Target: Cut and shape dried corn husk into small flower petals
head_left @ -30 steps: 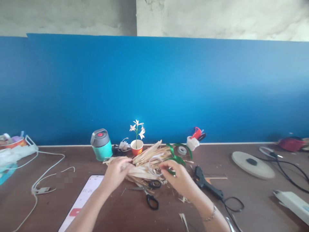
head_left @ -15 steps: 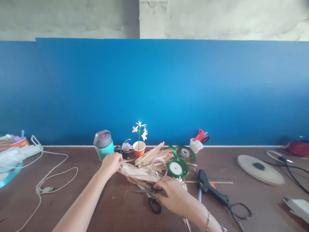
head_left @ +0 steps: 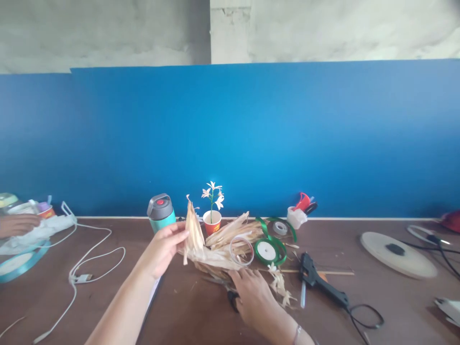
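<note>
- Left hand [head_left: 165, 249]: grasping pale dried husks [head_left: 195, 232], pulled upright at the pile's left end, rest lying on table [head_left: 187, 311].
- Right hand [head_left: 253, 294]: low over scissors [head_left: 233, 301], at the pile's near edge; from here I can't tell if it grips them.
- White ring [head_left: 241, 262] on husks, green ribbon spool [head_left: 266, 251] just right.
- Flower cup [head_left: 212, 224] behind the pile.
- Glue gun [head_left: 321, 282] farther right, apart from hand.
</note>
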Available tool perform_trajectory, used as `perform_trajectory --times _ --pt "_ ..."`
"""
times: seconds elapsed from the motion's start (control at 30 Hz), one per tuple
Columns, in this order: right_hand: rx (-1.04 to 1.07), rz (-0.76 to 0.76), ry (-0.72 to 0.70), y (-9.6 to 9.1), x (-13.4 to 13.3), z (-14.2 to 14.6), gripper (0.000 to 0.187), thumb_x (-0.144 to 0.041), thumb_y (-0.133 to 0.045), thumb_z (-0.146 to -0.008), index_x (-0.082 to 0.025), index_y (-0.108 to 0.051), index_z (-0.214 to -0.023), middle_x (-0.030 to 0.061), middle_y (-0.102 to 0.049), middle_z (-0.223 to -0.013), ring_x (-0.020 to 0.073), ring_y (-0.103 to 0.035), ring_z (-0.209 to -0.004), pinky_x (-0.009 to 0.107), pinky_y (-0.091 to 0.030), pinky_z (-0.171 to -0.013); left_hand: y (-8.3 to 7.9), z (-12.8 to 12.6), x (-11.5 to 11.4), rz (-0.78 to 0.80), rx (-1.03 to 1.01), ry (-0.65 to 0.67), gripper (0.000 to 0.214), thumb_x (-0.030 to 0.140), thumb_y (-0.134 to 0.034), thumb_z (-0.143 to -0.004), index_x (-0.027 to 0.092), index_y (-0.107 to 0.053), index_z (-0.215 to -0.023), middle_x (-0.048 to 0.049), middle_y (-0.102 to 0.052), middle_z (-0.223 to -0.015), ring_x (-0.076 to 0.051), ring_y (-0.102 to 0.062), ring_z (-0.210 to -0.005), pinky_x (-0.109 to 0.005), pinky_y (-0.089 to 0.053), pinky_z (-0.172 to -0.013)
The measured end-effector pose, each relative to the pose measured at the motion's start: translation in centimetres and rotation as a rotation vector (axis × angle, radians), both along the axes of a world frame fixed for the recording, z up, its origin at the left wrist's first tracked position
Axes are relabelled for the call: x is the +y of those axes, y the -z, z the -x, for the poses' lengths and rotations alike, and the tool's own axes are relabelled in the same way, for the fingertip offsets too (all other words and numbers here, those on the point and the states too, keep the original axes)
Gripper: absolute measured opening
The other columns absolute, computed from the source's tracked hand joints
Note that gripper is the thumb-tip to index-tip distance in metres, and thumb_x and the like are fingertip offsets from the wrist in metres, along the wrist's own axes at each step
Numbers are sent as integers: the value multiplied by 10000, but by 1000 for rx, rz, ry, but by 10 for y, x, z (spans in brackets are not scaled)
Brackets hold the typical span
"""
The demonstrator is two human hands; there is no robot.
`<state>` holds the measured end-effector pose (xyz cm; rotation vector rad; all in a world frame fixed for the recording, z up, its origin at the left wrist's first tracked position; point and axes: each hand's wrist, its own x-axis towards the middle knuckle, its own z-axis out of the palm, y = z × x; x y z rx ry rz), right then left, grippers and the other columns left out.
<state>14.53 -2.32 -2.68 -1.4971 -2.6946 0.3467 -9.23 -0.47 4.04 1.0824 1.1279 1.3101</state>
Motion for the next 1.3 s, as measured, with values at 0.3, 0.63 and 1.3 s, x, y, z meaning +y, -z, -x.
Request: perform_trajectory --times 0.3,0.63,1.3 --pt "71 56 37 -15 5 -5 439 -169 -560 -706 -217 -632 -1136 93 -704 -1005 293 -615 -984 363 -381 -880 1 -40 -2 39 -390 -3 239 212 -818 -586 139 -639 -726 18 -624 -641 -84 -575 -563 -188 -473 -547" --pt "425 230 93 -55 30 -44 106 -231 -684 -633 -201 -630 -719 -11 -607 -642 157 -523 -609 240 -350 -541 -2 -51 -5 -18 -416 -240 352 261 -848 -508 156 -537 -634 33 -633 -595 -106 -611 -596 -215 -521 -597" --pt "1475 480 258 -48 40 7 397 -280 -841 -529 -166 -584 -809 -54 -556 -570 79 -445 -492 190 -341 -472 -5 -90 -11 83 -255 57 350 362 -751 -644 138 -714 -909 -125 -744 -900 -297 -685 -872 -350 -510 -730"
